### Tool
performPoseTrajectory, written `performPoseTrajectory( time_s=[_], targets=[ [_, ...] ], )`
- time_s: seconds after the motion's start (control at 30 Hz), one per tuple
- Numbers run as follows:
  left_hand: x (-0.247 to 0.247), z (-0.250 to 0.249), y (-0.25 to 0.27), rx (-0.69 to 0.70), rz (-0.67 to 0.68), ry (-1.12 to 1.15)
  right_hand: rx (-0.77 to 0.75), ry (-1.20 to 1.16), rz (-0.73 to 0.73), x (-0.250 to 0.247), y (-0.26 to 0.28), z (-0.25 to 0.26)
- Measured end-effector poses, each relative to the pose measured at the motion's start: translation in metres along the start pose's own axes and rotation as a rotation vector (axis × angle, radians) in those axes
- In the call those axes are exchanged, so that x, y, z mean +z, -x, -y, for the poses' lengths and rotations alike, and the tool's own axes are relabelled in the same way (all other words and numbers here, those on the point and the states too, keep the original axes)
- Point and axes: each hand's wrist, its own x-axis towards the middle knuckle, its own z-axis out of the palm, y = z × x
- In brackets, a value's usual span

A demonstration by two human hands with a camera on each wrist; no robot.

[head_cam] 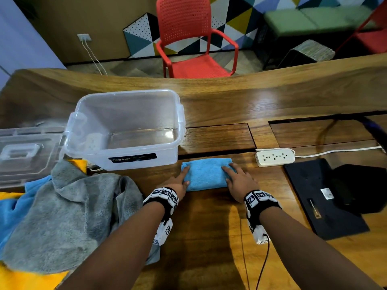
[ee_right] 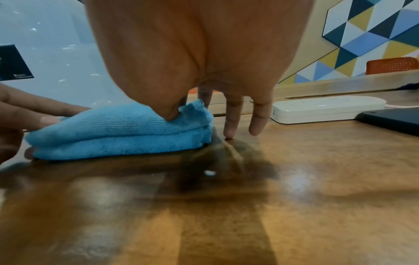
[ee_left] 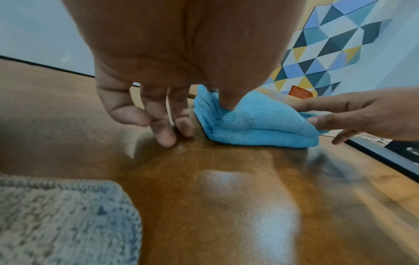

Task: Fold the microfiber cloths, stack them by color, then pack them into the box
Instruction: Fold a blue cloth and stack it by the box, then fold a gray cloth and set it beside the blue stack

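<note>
A folded blue cloth (head_cam: 207, 174) lies flat on the wooden table (head_cam: 209, 227), just in front of a clear plastic box (head_cam: 125, 130) that stands open. The person's left hand (head_cam: 178, 183) grips the cloth's left end, thumb (ee_left: 226, 96) pressed on top and at least one finger tucked beneath, while the other fingers (ee_left: 163, 125) reach down to the tabletop beside it. The right hand (head_cam: 238, 182) takes the cloth's right end the same way, thumb (ee_right: 167, 111) pushing into the top layer and the outer fingers (ee_right: 233, 122) straight, one fingertip touching the wood.

To the left, a loose grey cloth (head_cam: 69, 214) is heaped over more blue (head_cam: 12, 208) and yellow (head_cam: 25, 279) cloths at the table's near corner. The box's clear lid (head_cam: 25, 153) rests beside the box. Right of the folded cloth sit a white power strip (head_cam: 274, 156) and a black flat device (head_cam: 318, 197). A red chair (head_cam: 192, 38) stands beyond the table.
</note>
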Motion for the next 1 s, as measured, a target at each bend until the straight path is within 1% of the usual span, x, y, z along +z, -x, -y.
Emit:
performPoseTrajectory(
  time_s=[0.07,0.13,0.23,0.3,0.4,0.47,0.57,0.63,0.8,0.87,1.0],
  targets=[
    [-0.005,-0.005,0.001,-0.019,0.032,-0.005,0.009,0.003,0.034,-0.002,0.002,0.003],
    [-0.012,-0.011,0.002,-0.033,0.037,-0.021,0.007,0.005,0.062,-0.006,0.004,0.005],
    [-0.019,-0.015,0.010,0.007,0.007,-0.044,-0.004,0.005,0.049,-0.012,0.010,0.007],
    [-0.023,-0.012,0.019,0.069,-0.041,-0.055,-0.006,0.004,-0.017,-0.016,0.017,0.012],
    [-0.024,-0.002,0.037,0.120,-0.138,-0.068,-0.042,0.004,-0.193,-0.021,0.030,0.026],
    [-0.023,0.008,0.052,0.111,-0.189,-0.052,-0.098,-0.042,-0.264,-0.019,0.036,0.040],
    [-0.022,0.032,0.072,0.065,-0.233,-0.070,-0.222,-0.074,-0.309,-0.009,0.045,0.065],
    [-0.022,0.057,0.084,0.039,-0.240,-0.080,-0.286,-0.081,-0.285,0.001,0.052,0.085],
    [-0.026,0.128,0.115,0.012,-0.332,-0.035,-0.413,-0.038,-0.187,0.030,0.064,0.133],
    [-0.028,0.152,0.127,0.003,-0.347,-0.016,-0.444,-0.023,-0.133,0.038,0.068,0.152],
    [-0.027,0.197,0.160,-0.058,-0.361,0.034,-0.531,0.006,-0.033,0.052,0.078,0.200]
  ],
)
